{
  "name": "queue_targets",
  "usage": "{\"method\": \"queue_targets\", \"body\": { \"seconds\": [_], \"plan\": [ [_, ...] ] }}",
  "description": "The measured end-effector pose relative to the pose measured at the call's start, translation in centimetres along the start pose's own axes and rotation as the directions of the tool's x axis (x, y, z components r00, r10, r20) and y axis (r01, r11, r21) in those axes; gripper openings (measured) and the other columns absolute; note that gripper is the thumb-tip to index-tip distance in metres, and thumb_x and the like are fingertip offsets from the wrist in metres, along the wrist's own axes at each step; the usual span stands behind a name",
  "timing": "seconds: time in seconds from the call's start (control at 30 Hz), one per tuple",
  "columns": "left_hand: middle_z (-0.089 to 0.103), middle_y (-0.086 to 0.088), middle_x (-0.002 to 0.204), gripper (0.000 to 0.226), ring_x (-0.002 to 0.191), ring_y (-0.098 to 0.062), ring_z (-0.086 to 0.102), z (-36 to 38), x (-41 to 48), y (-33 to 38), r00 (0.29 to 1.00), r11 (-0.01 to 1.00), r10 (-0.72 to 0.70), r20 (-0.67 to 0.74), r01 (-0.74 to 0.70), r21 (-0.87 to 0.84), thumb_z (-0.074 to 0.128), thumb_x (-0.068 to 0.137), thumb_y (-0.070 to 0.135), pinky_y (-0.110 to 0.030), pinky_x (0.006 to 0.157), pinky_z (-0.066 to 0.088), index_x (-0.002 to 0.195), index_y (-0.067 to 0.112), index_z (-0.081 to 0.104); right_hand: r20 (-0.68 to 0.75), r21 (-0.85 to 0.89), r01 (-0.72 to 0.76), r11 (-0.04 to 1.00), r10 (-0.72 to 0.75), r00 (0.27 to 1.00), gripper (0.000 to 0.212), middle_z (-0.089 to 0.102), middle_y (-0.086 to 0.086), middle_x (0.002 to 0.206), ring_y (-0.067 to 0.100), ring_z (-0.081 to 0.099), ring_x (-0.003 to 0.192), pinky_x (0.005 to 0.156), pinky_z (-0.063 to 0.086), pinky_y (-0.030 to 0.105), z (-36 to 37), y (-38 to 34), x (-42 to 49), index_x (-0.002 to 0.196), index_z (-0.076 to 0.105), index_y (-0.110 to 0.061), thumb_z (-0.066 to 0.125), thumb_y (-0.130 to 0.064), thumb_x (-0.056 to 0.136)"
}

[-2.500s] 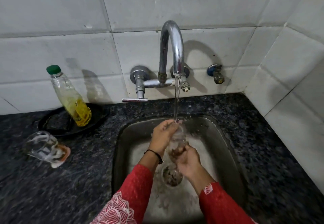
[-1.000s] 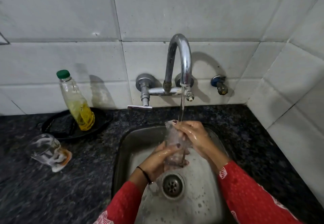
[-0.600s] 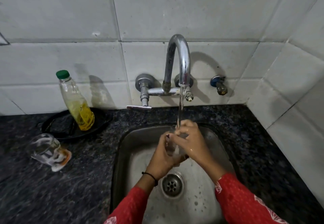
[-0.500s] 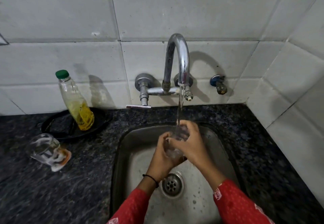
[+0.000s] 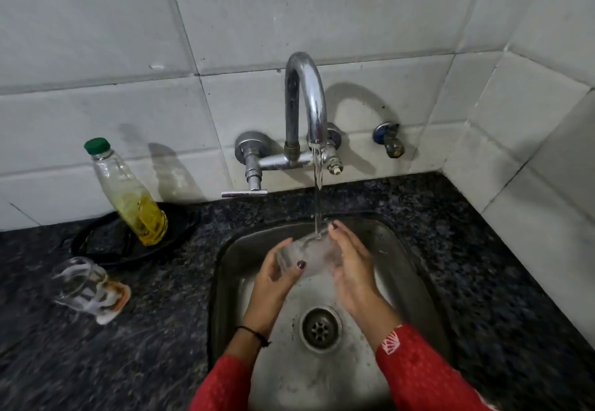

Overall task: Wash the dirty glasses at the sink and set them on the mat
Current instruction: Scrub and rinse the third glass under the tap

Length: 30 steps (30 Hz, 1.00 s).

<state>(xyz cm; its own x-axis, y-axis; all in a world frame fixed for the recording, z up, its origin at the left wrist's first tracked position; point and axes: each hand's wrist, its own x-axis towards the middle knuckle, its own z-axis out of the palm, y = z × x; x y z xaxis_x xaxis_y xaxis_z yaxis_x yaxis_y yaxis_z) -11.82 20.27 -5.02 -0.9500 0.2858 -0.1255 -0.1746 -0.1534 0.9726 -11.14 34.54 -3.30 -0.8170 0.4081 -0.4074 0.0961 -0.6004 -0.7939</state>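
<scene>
A clear glass (image 5: 309, 254) lies on its side over the steel sink (image 5: 409, 269), under the water stream from the tap (image 5: 306, 101). My left hand (image 5: 273, 277) grips its left end, thumb across the front. My right hand (image 5: 352, 262) cups the right end, fingers lying along the glass. A second glass (image 5: 85, 286), streaked with white and orange residue, lies tipped on the dark counter at the left.
A green-capped bottle (image 5: 128, 195) of yellow liquid stands on a black tray (image 5: 99, 246) by the wall. The sink drain (image 5: 320, 328) is below my hands. A small valve (image 5: 391, 140) sticks from the tiled wall. Speckled counter (image 5: 483, 281) extends right to the corner wall.
The glass was turned from upright to lying sideways under the stream. My hands moved apart to its two ends.
</scene>
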Motion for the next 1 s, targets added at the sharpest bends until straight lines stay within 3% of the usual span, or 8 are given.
{"method": "queue_targets", "body": {
  "seconds": [0.07, 0.2, 0.4, 0.6, 0.7, 0.77, 0.9, 1.0],
  "plan": [
    [0.064, 0.001, 0.119, 0.046, 0.110, -0.005, 0.061, 0.5, 0.3, 1.3, 0.992, 0.981, 0.121, 0.035, -0.125, 0.150, 0.073, 0.080, 0.015, -0.022, 0.091, 0.050, 0.123, 0.016, 0.056, 0.003, 0.156, -0.248, 0.956, 0.251, 0.968, 0.044, 0.068, 0.018, 0.117, 0.026, 0.068, 0.094, 0.079, 0.055, 0.036, 0.0, 1.6, -0.6, 0.119, 0.064, -0.007, 0.065, -0.035, 0.085],
    [0.067, 0.002, 0.112, 0.038, 0.105, -0.007, 0.062, 0.8, 0.9, 2.4, 0.976, 0.943, 0.181, 0.123, -0.207, 0.261, 0.076, 0.076, 0.007, -0.021, 0.091, 0.048, 0.111, 0.013, 0.064, 0.086, 0.260, -0.460, 0.849, 0.454, 0.887, 0.055, 0.067, 0.024, 0.115, 0.032, 0.066, 0.101, 0.081, 0.055, 0.038, 0.1, 3.1, -1.2, 0.121, 0.060, -0.002, 0.045, -0.049, 0.094],
    [0.065, 0.019, 0.122, 0.043, 0.135, 0.001, 0.037, 0.6, 0.6, 1.2, 0.959, 0.960, 0.126, 0.255, -0.182, 0.211, 0.073, 0.075, 0.001, -0.020, 0.109, 0.034, 0.100, 0.036, 0.073, 0.226, 0.237, -0.546, 0.803, 0.501, 0.835, 0.054, 0.072, 0.014, 0.091, 0.028, 0.073, 0.069, 0.055, 0.060, 0.035, 0.6, 1.5, -0.2, 0.101, 0.066, -0.010, 0.039, -0.056, 0.094],
    [0.056, 0.026, 0.126, 0.028, 0.133, 0.010, 0.033, 2.1, 1.4, 1.9, 0.968, 0.933, 0.185, 0.170, -0.227, 0.279, 0.055, 0.093, 0.017, -0.010, 0.108, 0.032, 0.114, 0.035, 0.062, 0.162, 0.238, -0.520, 0.820, 0.494, 0.854, 0.060, 0.075, 0.017, 0.080, 0.027, 0.074, 0.066, 0.051, 0.058, 0.031, 1.1, 1.4, 0.8, 0.106, 0.066, -0.007, 0.034, -0.057, 0.096],
    [0.052, 0.006, 0.139, 0.032, 0.132, -0.007, 0.045, 1.9, 1.3, 1.6, 0.994, 0.975, 0.064, 0.087, -0.081, 0.207, 0.044, 0.093, 0.051, -0.025, 0.109, 0.038, 0.117, 0.040, 0.063, 0.094, 0.037, -0.437, 0.899, 0.432, 0.897, 0.069, 0.073, 0.015, 0.106, 0.030, 0.070, 0.097, 0.086, 0.056, 0.042, 1.3, 0.9, 1.8, 0.115, 0.067, -0.011, 0.042, -0.068, 0.086],
    [0.059, -0.003, 0.134, 0.048, 0.117, -0.012, 0.059, 1.8, 0.9, 1.1, 0.986, 0.987, -0.157, 0.061, 0.159, -0.030, 0.036, 0.088, 0.064, -0.029, 0.098, 0.047, 0.115, 0.034, 0.064, 0.080, -0.114, -0.368, 0.923, 0.378, 0.922, 0.066, 0.070, 0.014, 0.114, 0.030, 0.066, 0.106, 0.098, 0.049, 0.047, 1.7, -0.1, 2.0, 0.119, 0.064, -0.014, 0.053, -0.067, 0.080],
    [0.062, -0.018, 0.126, 0.067, 0.097, -0.035, 0.066, 0.7, 0.4, -0.7, 0.865, 0.796, -0.455, 0.210, 0.501, -0.339, 0.024, 0.091, 0.066, -0.040, 0.073, 0.056, 0.124, 0.016, 0.054, 0.188, -0.319, -0.175, 0.932, 0.243, 0.952, 0.036, 0.066, 0.010, 0.106, 0.025, 0.063, 0.095, 0.082, 0.052, 0.041, 1.8, -2.2, 1.8, 0.103, 0.057, -0.014, 0.070, -0.040, 0.082],
    [0.068, -0.019, 0.109, 0.078, 0.068, -0.026, 0.069, 0.2, 0.7, -1.0, 0.812, 0.736, -0.519, 0.266, 0.583, -0.344, 0.017, 0.087, 0.073, -0.029, 0.050, 0.055, 0.124, 0.015, 0.054, 0.280, -0.512, -0.005, 0.859, 0.173, 0.944, 0.029, 0.067, 0.007, 0.087, 0.019, 0.064, 0.080, 0.067, 0.052, 0.034, 2.1, -3.3, 1.2, 0.086, 0.059, -0.012, 0.078, -0.030, 0.075]
  ]
}}
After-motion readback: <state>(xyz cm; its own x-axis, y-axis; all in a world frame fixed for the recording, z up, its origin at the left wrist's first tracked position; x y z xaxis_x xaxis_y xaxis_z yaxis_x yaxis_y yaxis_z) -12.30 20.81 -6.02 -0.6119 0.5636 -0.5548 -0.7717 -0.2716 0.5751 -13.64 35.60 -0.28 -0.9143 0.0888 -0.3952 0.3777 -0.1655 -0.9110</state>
